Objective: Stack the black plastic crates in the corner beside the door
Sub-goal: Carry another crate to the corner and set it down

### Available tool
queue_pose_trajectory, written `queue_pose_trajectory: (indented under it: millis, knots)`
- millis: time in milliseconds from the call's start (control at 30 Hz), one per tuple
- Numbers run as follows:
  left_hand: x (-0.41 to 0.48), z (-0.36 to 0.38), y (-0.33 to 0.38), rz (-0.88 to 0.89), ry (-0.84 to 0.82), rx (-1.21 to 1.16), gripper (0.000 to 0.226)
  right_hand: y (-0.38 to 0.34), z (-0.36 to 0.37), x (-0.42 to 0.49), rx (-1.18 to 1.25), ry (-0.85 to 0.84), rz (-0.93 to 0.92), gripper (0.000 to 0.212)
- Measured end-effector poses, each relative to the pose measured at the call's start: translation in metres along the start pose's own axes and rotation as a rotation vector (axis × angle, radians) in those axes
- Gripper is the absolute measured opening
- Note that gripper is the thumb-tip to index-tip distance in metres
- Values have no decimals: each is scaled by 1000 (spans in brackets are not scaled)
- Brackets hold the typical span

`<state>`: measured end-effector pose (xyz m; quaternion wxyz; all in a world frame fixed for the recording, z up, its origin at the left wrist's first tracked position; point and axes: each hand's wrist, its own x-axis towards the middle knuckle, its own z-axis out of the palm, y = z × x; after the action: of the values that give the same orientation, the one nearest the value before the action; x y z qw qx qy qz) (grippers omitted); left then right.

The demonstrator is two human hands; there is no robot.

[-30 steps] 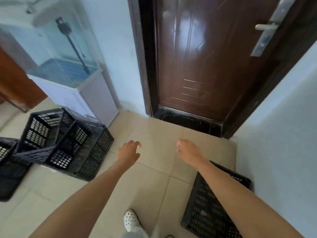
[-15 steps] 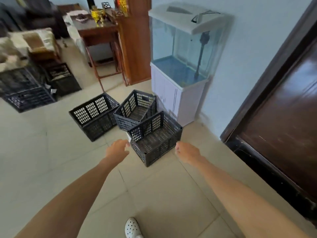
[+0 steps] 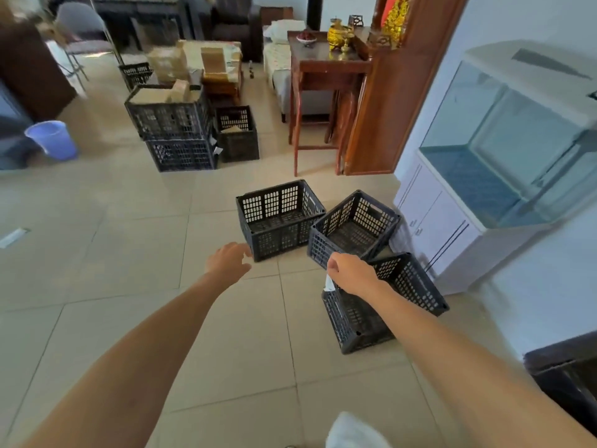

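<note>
Three black plastic crates stand open on the tiled floor near the fish tank. The left crate [image 3: 279, 218] and the middle crate [image 3: 353, 226] sit side by side. The near crate [image 3: 403, 286] lies closest to me, partly under my right forearm. My right hand [image 3: 352, 274] hovers at that crate's far left corner with fingers curled down over a white tag [image 3: 329, 283]; whether it grips the rim is unclear. My left hand [image 3: 229, 258] is spread and holds nothing, just short of the left crate's near corner.
A fish tank [image 3: 504, 140] on a white cabinet [image 3: 433, 221] stands against the right wall. The dark door frame [image 3: 565, 376] is at lower right. Behind are a wooden table [image 3: 323, 76], stacked crates with boxes [image 3: 171, 124] and a purple bucket [image 3: 53, 139].
The view has swung left, away from the door and the crate in the corner, onto the three crates. My right hand now sits over the near crate's corner, and both arms stay stretched out.
</note>
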<state>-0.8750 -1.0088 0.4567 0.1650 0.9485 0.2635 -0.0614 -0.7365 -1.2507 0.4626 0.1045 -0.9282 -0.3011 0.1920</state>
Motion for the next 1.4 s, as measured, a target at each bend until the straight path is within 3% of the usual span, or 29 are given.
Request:
queue_pose_trajectory:
  millis: [400,833,1167,1400]
  knots:
    - [198,-32,-72,-28,-20,25,28,-28,-2,221,37,-131,127,33]
    - [413,-103,-144,5,13,1,23,-138,-38,451,81,-150,84,29]
    - [585,-128,-239,191,-168,121,26,-200,-17,573,163,-142,353,24]
    - [679,-125,-242,392,-287,207,28,-224,9,621,293,-164,567,32]
